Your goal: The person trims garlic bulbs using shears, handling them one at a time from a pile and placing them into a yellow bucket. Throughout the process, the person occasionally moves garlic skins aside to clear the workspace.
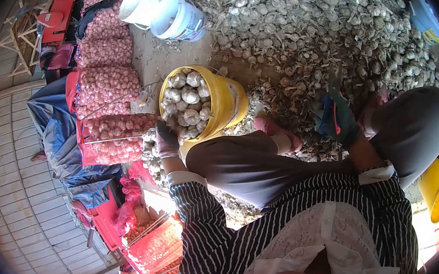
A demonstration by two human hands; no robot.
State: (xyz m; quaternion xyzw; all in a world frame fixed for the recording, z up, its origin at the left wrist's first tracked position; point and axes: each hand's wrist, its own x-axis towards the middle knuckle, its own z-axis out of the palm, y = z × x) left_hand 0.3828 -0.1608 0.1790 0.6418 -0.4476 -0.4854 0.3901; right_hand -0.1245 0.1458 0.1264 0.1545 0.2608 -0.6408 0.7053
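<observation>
My right hand [341, 120], in a dark green-blue glove, is closed around a pair of shears [336, 78] with a red-edged handle. Their dark blades point away from me, over loose garlic bulbs and dry stalks [299, 86]. My left hand [166, 140], also gloved, is at the near rim of a yellow bucket [229, 101]. This bucket leans toward the left and is filled with trimmed garlic bulbs [189, 96]. The left fingers are dark against the bulbs, and I cannot make out whether they hold one.
Red mesh sacks of garlic [107, 90] line the left side. Two white buckets [175, 19] stand at the far left of the large garlic pile [317, 19]. Another yellow bucket [435, 189] is at the right. A blue tarp [64, 137] lies beyond the sacks.
</observation>
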